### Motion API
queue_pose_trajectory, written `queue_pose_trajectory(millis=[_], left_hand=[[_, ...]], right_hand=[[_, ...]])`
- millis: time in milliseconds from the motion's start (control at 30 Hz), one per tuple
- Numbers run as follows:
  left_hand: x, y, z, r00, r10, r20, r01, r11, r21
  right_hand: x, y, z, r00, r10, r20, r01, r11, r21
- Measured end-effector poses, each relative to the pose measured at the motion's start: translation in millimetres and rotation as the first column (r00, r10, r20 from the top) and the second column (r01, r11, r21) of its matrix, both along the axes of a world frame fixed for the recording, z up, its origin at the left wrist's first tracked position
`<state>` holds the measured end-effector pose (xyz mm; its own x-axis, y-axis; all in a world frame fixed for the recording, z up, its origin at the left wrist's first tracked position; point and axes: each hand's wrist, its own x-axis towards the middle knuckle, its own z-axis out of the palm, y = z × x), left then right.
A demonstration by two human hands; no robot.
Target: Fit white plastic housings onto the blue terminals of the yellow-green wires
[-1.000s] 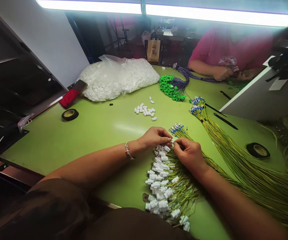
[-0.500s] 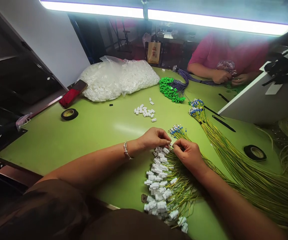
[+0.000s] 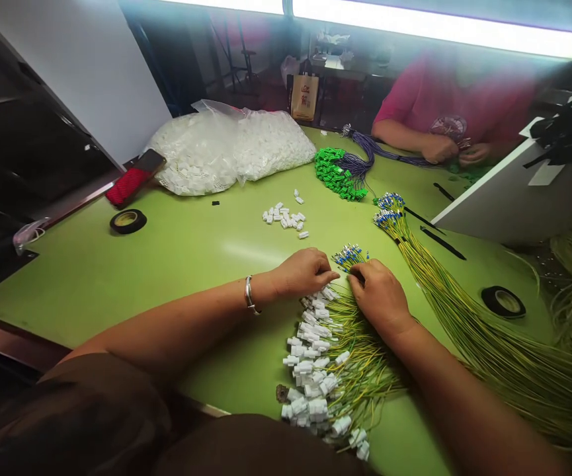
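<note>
My left hand (image 3: 305,272) is closed, its thumb and fingertips pressed together just above a row of white plastic connectors (image 3: 310,363). Whatever those fingertips hold is hidden. These connectors sit on the ends of yellow-green wires (image 3: 365,357) that fan out to the right. A short gap separates my right hand (image 3: 382,297), its fingers curled over the near bundle, just below the blue-sleeved terminals (image 3: 349,256). It looks closed on a yellow-green wire, though the fingertips partly hide it. One terminal stands slightly apart, right above that hand.
Loose white connectors (image 3: 286,217) lie ahead on the green table (image 3: 201,258), before clear bags of connectors (image 3: 196,152). A second wire bundle (image 3: 429,284), black tape rolls (image 3: 127,221), a phone (image 3: 137,177) and green connectors (image 3: 340,173) surround the work. A co-worker (image 3: 439,125) sits opposite.
My hands, earlier together at a white connector, have parted slightly. The right hand has moved up to the blue-sleeved terminals, while the left stays nearly in place. The view has shifted a little.
</note>
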<state>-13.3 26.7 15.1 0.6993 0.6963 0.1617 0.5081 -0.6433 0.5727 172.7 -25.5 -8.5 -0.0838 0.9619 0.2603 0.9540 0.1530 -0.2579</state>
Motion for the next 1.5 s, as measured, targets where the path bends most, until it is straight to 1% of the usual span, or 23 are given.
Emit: queue_pose_trajectory(millis=[33,100,200,300,367,467,633,700,733,800,900,933,1000,1067,1100,1167,1200,1233,1267,1333,1400,1433,1500], left_hand=[[0,-1,-0.9,0.998,0.020,-0.060,-0.021,1.000,-0.013],[2,-3,-3.2,0.986,0.101,-0.134,-0.107,0.994,-0.037],[5,-2,-7.8,0.977,0.194,-0.093,-0.195,0.981,0.003],[9,2,-11.8,0.984,0.168,-0.053,-0.166,0.985,0.043],[12,4,-12.1,0.987,0.144,-0.068,-0.143,0.990,0.022],[19,4,-7.1,0.983,0.155,-0.101,-0.158,0.987,-0.022],[33,2,6.9,0.953,0.112,-0.281,-0.137,0.988,-0.071],[35,1,7.2,0.941,0.108,-0.321,-0.141,0.987,-0.081],[34,-1,5.6,0.942,0.116,-0.314,-0.147,0.986,-0.077],[30,-5,0.5,0.954,0.133,-0.267,-0.153,0.986,-0.058],[20,-12,-5.1,0.973,0.128,-0.193,-0.139,0.989,-0.044],[17,-14,-5.1,0.977,0.118,-0.180,-0.130,0.990,-0.056],[11,-14,-2.8,0.984,0.082,-0.159,-0.101,0.988,-0.114],[5,-8,1.0,0.993,0.049,-0.104,-0.068,0.979,-0.192],[1,-2,2.7,0.997,0.055,-0.061,-0.067,0.976,-0.209],[-7,15,4.8,0.986,0.165,0.014,-0.160,0.974,-0.157],[-12,26,4.8,0.966,0.257,0.037,-0.254,0.964,-0.079],[-16,36,4.0,0.928,0.370,0.037,-0.371,0.929,0.017],[-19,45,2.2,0.897,0.441,0.006,-0.440,0.893,0.095],[-22,58,-3.7,0.874,0.476,-0.098,-0.453,0.871,0.191],[-21,63,-10.9,0.877,0.449,-0.173,-0.407,0.884,0.232],[-20,62,-13.9,0.882,0.436,-0.178,-0.391,0.889,0.240],[-17,58,-17.5,0.898,0.426,-0.112,-0.393,0.890,0.231]], right_hand=[[-1,-1,0.2,0.999,-0.010,0.037,0.011,1.000,-0.009],[-3,-2,0.6,0.997,-0.025,0.076,0.027,0.999,-0.023],[-4,-3,0.5,0.996,-0.020,0.086,0.022,1.000,-0.018],[-4,-4,-0.5,0.997,-0.007,0.070,0.007,1.000,0.005],[-4,-4,-1.3,0.998,-0.003,0.060,0.002,1.000,0.021],[-4,-4,-2.4,0.999,-0.002,0.051,0.001,1.000,0.029],[0,-2,-3.7,0.999,-0.011,0.043,0.010,0.999,0.032],[2,-3,-4.3,0.998,-0.025,0.059,0.020,0.996,0.087],[2,-4,-4.8,0.998,-0.013,0.063,0.005,0.991,0.131],[2,-7,-6.2,0.996,0.082,0.046,-0.090,0.974,0.210],[0,-13,-9.0,0.962,0.271,-0.040,-0.256,0.940,0.225],[-1,-14,-9.8,0.953,0.294,-0.080,-0.272,0.939,0.208],[-1,-15,-11.0,0.945,0.288,-0.154,-0.261,0.950,0.173],[-1,-14,-11.6,0.936,0.285,-0.207,-0.256,0.954,0.155],[-1,-13,-11.7,0.931,0.282,-0.231,-0.252,0.956,0.152],[0,-11,-11.6,0.923,0.251,-0.292,-0.217,0.966,0.143],[0,-10,-11.3,0.916,0.214,-0.339,-0.179,0.975,0.132],[0,-8,-11.0,0.904,0.166,-0.393,-0.132,0.985,0.114],[0,-7,-10.7,0.888,0.119,-0.444,-0.088,0.992,0.090],[1,-6,-10.0,0.855,0.050,-0.516,-0.034,0.999,0.040],[1,-5,-9.7,0.835,0.021,-0.549,-0.023,1.000,0.004],[1,-4,-9.9,0.827,0.018,-0.562,-0.029,1.000,-0.010],[1,-4,-10.5,0.805,0.012,-0.594,-0.040,0.999,-0.034]])
